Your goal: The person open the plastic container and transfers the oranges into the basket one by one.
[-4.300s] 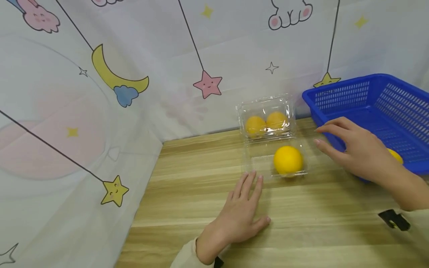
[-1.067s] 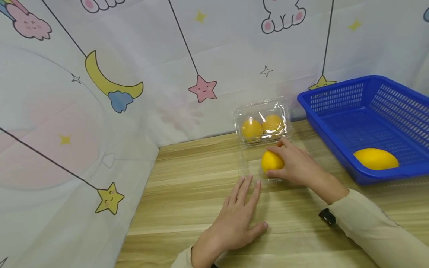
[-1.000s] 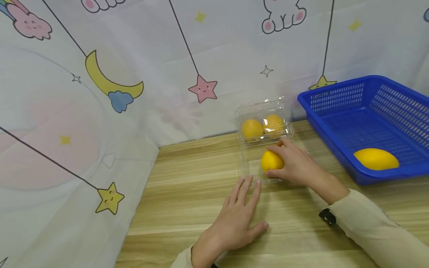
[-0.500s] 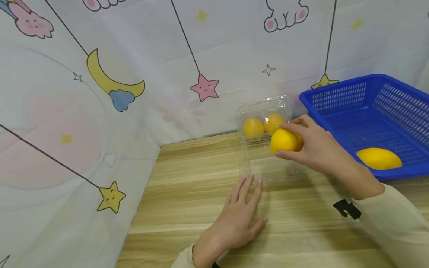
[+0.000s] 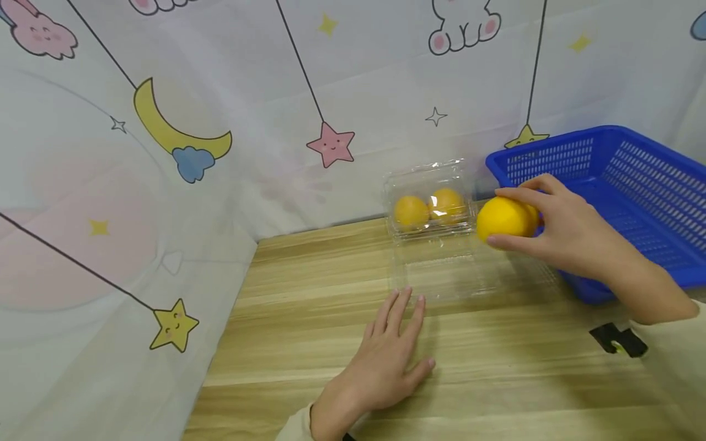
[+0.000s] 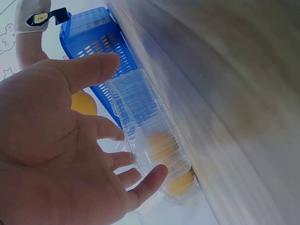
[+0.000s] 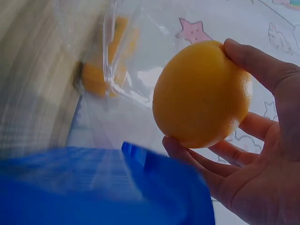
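My right hand (image 5: 579, 226) holds a yellow lemon (image 5: 504, 220) between thumb and fingers, in the air beside the left wall of a blue basket (image 5: 551, 156). In the right wrist view the lemon (image 7: 201, 93) looks smooth, with fingertips at both ends. On the table lies an open clear plastic clamshell box (image 5: 441, 275), its lid upright at the back. Flat and spread, my left hand (image 5: 383, 367) has its fingertips at the box's front edge; contact is unclear. Through the lid show two yellow-orange fruits (image 5: 410, 211); whether inside or behind it, I cannot tell.
The wooden table (image 5: 309, 306) ends against a white cloth (image 5: 276, 153) printed with stars and a moon, at the back and left. The basket stands at the right, its near part covered by my right arm. Its left wall is close to the clamshell box.
My right hand has lifted the lemon out of the clamshell box and carried it right, toward the basket. The right arm now hides the fruit seen earlier in the basket. My left hand stays put.
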{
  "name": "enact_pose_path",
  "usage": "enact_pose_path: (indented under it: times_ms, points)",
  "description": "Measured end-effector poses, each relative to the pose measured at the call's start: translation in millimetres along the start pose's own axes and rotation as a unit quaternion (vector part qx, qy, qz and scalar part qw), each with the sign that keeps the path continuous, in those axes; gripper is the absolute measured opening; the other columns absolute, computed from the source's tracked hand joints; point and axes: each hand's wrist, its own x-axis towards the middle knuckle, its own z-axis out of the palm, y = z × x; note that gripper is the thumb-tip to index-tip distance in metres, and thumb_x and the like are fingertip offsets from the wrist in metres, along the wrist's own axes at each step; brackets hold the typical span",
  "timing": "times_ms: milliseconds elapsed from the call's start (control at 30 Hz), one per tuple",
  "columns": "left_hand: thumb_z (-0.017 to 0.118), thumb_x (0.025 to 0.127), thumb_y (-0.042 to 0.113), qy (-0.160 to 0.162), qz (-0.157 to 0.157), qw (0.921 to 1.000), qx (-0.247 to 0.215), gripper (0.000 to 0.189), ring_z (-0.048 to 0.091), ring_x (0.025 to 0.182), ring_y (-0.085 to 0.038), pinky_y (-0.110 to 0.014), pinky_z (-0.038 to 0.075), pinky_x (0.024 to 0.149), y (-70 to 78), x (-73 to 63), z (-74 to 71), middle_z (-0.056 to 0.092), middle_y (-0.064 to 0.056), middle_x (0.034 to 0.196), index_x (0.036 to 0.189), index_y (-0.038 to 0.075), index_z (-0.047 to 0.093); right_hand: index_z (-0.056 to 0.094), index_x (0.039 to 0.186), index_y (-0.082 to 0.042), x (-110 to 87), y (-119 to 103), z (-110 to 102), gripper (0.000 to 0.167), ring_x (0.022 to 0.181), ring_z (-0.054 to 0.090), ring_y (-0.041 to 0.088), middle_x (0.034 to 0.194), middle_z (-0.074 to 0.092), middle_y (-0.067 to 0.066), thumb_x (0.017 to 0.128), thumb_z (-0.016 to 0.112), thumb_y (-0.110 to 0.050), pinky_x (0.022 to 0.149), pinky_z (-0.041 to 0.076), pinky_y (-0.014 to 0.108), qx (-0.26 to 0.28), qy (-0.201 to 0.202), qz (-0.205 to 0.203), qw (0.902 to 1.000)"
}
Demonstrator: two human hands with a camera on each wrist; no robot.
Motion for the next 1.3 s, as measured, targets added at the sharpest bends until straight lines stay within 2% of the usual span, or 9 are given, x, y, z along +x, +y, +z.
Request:
enact_pose_path:
  times_ms: [167, 433, 700, 833, 933, 1133, 1300]
  points:
    - [0.062, 0.107, 0.042, 0.001, -0.003, 1.0000, 0.002, 0.090, 0.001, 0.165, -0.035, -0.062, 0.035, 0.121, -1.0, -1.3, -0.2, -0.002, -0.013, 0.179, 0.172, 0.012, 0.008, 0.057, 0.152, -0.008, -1.6, 12, -13, 0.077, 0.102, 0.061, 0.042, 0.142, 0.045, 0.028, 0.089, 0.087, -0.042, 0.078, 0.054, 0.058, -0.009, 0.007, 0.012, 0.9999]
    - [0.064, 0.106, 0.043, 0.001, -0.006, 1.0000, 0.005, 0.092, 0.001, 0.165, -0.034, -0.063, 0.035, 0.120, -2.2, -3.8, -1.8, -0.003, -0.012, 0.179, 0.172, 0.013, 0.007, 0.057, 0.151, -0.007, -4.8, 28, -26, 0.077, 0.102, 0.063, 0.044, 0.140, 0.046, 0.029, 0.090, 0.086, -0.044, 0.076, 0.048, 0.052, -0.019, 0.041, 0.029, 0.9986]
    - [0.064, 0.105, 0.044, -0.007, -0.009, 0.9999, 0.000, 0.093, 0.000, 0.165, -0.033, -0.065, 0.034, 0.120, -0.7, -3.7, -0.7, -0.004, -0.012, 0.179, 0.172, 0.013, 0.007, 0.053, 0.153, -0.003, -7.3, 48, -34, 0.082, 0.105, 0.050, 0.054, 0.142, 0.041, 0.034, 0.091, 0.083, -0.047, 0.072, 0.045, 0.051, -0.009, 0.087, 0.075, 0.9933]
    - [0.064, 0.105, 0.045, -0.007, -0.011, 0.9999, 0.005, 0.094, 0.000, 0.165, -0.033, -0.065, 0.034, 0.120, -0.1, -3.1, -0.1, -0.004, -0.011, 0.179, 0.172, 0.013, 0.006, 0.048, 0.156, 0.000, -7.3, 58, -32, 0.084, 0.116, 0.042, 0.058, 0.144, 0.037, 0.039, 0.094, 0.078, -0.049, 0.079, 0.044, 0.065, -0.016, 0.100, 0.093, 0.9905]
    - [0.064, 0.105, 0.046, -0.008, -0.012, 0.9999, 0.007, 0.094, 0.000, 0.165, -0.033, -0.064, 0.035, 0.120, -0.4, -2.8, 0.2, -0.005, -0.011, 0.179, 0.172, 0.014, 0.006, 0.045, 0.157, 0.002, -8.2, 66, -29, 0.086, 0.124, 0.036, 0.061, 0.144, 0.034, 0.043, 0.096, 0.074, -0.051, 0.085, 0.038, 0.073, -0.018, 0.103, 0.109, 0.9885]
    - [0.065, 0.105, 0.046, -0.012, -0.013, 0.9998, 0.005, 0.096, 0.000, 0.165, -0.033, -0.066, 0.034, 0.120, 0.2, -2.8, 1.4, -0.005, -0.011, 0.179, 0.172, 0.014, 0.005, 0.043, 0.157, 0.003, -14.7, 80, -16, 0.086, 0.122, 0.035, 0.064, 0.145, 0.031, 0.045, 0.098, 0.069, -0.054, 0.083, 0.037, 0.074, -0.019, 0.088, 0.138, 0.9862]
    - [0.065, 0.104, 0.047, -0.009, -0.012, 0.9998, 0.010, 0.096, 0.000, 0.165, -0.034, -0.065, 0.035, 0.119, 1.0, -1.4, 2.0, -0.006, -0.011, 0.179, 0.172, 0.014, 0.005, 0.041, 0.158, 0.003, -14.5, 87, -11, 0.087, 0.121, 0.035, 0.066, 0.146, 0.030, 0.046, 0.099, 0.067, -0.056, 0.084, 0.038, 0.079, -0.038, 0.073, 0.142, 0.9864]
